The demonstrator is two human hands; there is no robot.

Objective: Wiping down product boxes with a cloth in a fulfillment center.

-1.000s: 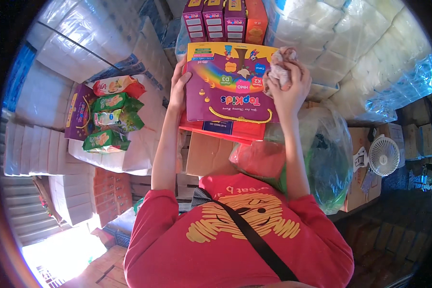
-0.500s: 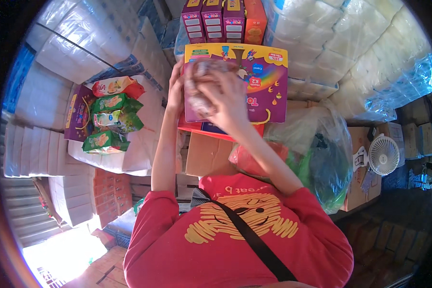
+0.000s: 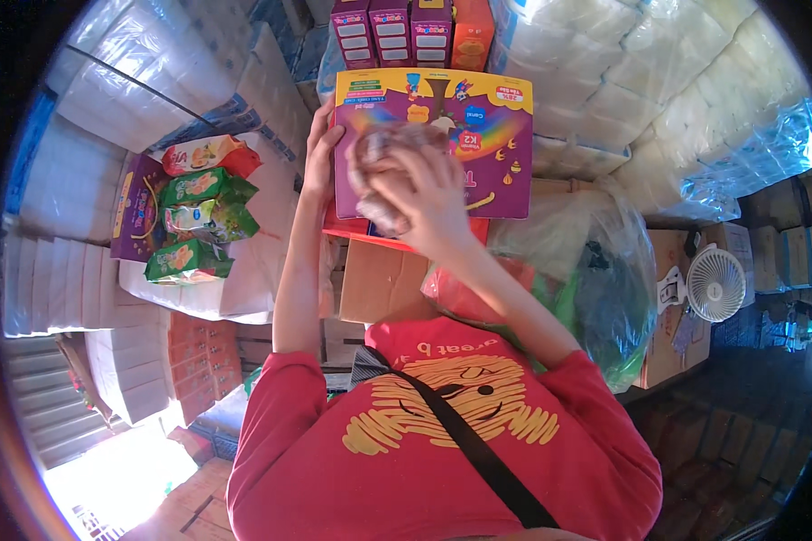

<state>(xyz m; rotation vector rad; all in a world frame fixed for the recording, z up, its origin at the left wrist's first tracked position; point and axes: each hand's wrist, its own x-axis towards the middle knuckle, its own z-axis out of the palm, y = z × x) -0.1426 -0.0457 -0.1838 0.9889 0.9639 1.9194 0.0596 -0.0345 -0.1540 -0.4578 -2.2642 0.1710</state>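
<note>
A purple and yellow cardboard box (image 3: 505, 149) with a rainbow and cartoon pictures stands in front of me. My left hand (image 3: 320, 153) grips its left edge, some of the fingers hidden along the side. Pressed against the printed face is a crumpled brown-and-white cloth (image 3: 370, 167), bunched under my right hand (image 3: 429, 194). Motion blurs the cloth and the right fingers somewhat. Beneath the box, the edge of a red surface (image 3: 361, 236) shows.
Several purple cartons (image 3: 392, 36) and an orange one (image 3: 472, 36) stand behind the box. At left, green and red snack packs (image 3: 194, 189) lie beside another purple box (image 3: 133, 212). Wrapped white packs (image 3: 586, 81), a plastic bag (image 3: 618, 288) and a white fan (image 3: 715, 284) are at right.
The view has shifted slightly, so the box and surroundings appear a little higher and further left. My right hand and the cloth sit a bit lower on the box's face.
</note>
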